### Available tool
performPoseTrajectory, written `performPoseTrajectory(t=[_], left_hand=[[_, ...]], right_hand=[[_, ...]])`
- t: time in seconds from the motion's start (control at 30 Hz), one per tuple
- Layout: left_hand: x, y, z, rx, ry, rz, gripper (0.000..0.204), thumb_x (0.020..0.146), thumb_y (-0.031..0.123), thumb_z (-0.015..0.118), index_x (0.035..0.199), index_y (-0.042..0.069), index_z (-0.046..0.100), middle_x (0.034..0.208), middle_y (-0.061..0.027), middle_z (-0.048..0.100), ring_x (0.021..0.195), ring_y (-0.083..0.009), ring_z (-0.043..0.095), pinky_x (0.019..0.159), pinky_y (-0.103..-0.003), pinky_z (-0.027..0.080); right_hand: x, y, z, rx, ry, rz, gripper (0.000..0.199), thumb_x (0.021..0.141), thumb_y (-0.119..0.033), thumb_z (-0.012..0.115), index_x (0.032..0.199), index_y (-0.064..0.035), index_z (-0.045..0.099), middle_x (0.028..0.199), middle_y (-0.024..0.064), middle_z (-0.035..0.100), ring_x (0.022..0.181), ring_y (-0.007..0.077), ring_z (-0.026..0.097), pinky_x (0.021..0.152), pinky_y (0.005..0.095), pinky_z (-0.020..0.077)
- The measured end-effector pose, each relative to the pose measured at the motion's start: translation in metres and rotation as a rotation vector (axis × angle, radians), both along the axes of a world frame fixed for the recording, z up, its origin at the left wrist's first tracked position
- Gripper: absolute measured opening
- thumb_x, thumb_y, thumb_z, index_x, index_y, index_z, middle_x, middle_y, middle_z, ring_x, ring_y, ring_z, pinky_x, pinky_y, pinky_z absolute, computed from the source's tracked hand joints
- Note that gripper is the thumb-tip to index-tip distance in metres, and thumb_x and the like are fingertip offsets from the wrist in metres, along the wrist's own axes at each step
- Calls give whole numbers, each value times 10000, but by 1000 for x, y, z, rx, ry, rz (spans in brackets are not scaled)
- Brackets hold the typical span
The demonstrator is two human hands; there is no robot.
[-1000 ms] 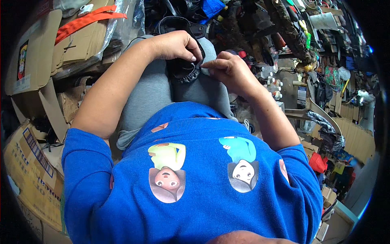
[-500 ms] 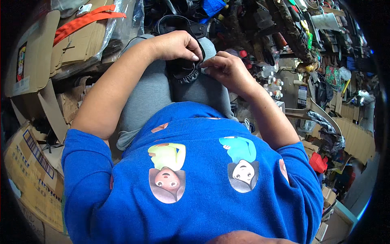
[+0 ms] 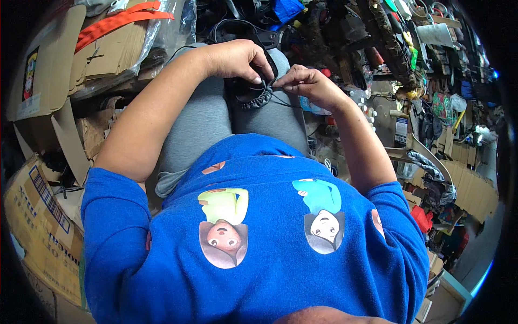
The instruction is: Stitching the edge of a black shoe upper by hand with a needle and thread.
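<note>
A black shoe-like piece (image 3: 252,101) with a gathered, ruffled edge rests over my thighs. My left hand (image 3: 244,60) is bent over it from the left, its thumb and fingers closed on the black edge. From the right, my right hand (image 3: 310,86) meets that edge with thumb and forefinger pinched together. What lies between those fingertips is too small to make out. A thin dark cord (image 3: 288,103) trails from the ruffled edge, below my right hand. Beyond my left hand a wide black band (image 3: 265,38) with small round holes or studs curves across my knees.
Cardboard boxes (image 3: 46,216) crowd my left side, with orange straps (image 3: 124,21) lying on flat cardboard. Small white-capped bottles (image 3: 369,113) stand to the right of my leg. Farther right are cluttered shelves, a red thing (image 3: 421,217) and cardboard sheets (image 3: 469,189). A blue bag (image 3: 286,11) lies ahead.
My right hand has shifted slightly up and its fingers have straightened toward the ruffled edge. The thin cord now shows below it. My left hand stays on the black piece.
</note>
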State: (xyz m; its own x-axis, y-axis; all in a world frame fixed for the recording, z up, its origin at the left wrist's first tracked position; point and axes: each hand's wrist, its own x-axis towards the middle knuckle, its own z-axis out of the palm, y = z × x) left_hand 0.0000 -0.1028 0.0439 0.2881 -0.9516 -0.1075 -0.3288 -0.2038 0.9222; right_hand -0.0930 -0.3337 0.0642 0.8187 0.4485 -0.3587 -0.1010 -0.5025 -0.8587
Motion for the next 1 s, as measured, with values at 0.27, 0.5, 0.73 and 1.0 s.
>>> performPoseTrajectory(t=[0.27,0.5,0.73,1.0], left_hand=[[-2,-1,4,23,-3,33,286,762,63,678,1046,41,698,958,-86,710,881,-149,654,857,-284,491],[-1,3,7,42,90,-6,310,766,42,653,1075,37,686,995,-75,706,909,-149,646,873,-278,481],[1,2,7,54,154,-15,312,760,67,661,1071,50,690,992,-80,670,960,-169,606,906,-304,456],[1,4,10,85,277,-17,323,767,29,649,1089,24,677,1029,-78,688,976,-153,620,935,-289,450]], right_hand=[[-9,9,5,-46,-111,-9,222,824,-6,642,1007,-104,721,834,-13,552,854,98,538,792,241,435],[-18,13,19,-190,-306,-14,240,776,-21,674,977,-140,728,797,26,557,766,142,569,702,271,467],[-23,9,14,-201,-394,-5,225,777,-48,683,971,-151,729,795,65,588,746,194,592,686,314,483],[-38,18,12,-212,-470,-56,221,740,-79,704,947,-155,731,779,71,603,736,227,604,649,348,473]])
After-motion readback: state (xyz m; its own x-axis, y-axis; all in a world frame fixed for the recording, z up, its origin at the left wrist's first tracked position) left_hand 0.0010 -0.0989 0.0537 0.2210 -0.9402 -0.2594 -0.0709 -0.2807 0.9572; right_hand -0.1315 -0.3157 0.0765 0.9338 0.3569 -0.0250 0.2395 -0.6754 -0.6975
